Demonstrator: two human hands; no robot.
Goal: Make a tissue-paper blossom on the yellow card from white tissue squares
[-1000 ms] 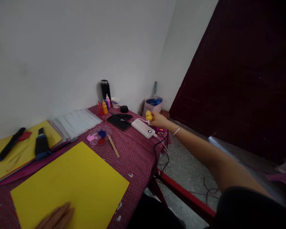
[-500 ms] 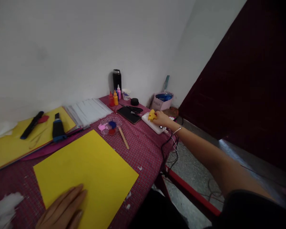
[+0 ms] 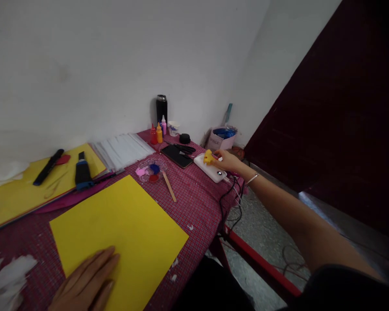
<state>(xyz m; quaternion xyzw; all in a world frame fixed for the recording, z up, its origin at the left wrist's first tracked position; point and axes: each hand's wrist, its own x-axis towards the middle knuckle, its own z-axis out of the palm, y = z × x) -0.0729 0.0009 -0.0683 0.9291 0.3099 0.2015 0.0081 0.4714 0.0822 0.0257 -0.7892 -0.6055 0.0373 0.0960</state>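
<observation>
My left hand (image 3: 86, 280) lies flat on a yellow sheet of paper (image 3: 123, 229), fingers stretched out. Out to the right, my right hand (image 3: 230, 162) is at a small yellow shaped piece (image 3: 208, 157), whose exact kind I cannot make out. The piece is on a white power bank (image 3: 214, 171) near the table's far right edge. My right fingers are parted at its right side, though whether a fingertip still touches it is hard to see. Beyond the sheet are a palette (image 3: 144, 178) with pink, blue and red paint and a wooden stick (image 3: 169, 186).
A dark phone (image 3: 176, 155), scissors (image 3: 185, 149), paint bottles (image 3: 159, 133), a paper cup (image 3: 173, 128) and a black flask (image 3: 161, 109) are at the back. Cables (image 3: 235, 194) hang off the right edge. Crumpled white tissue (image 3: 11, 283) lies at front left.
My right hand has drawn back slightly to the right, and its fingers have parted from around the yellow piece. My left hand stays on the sheet. The view has shifted a little.
</observation>
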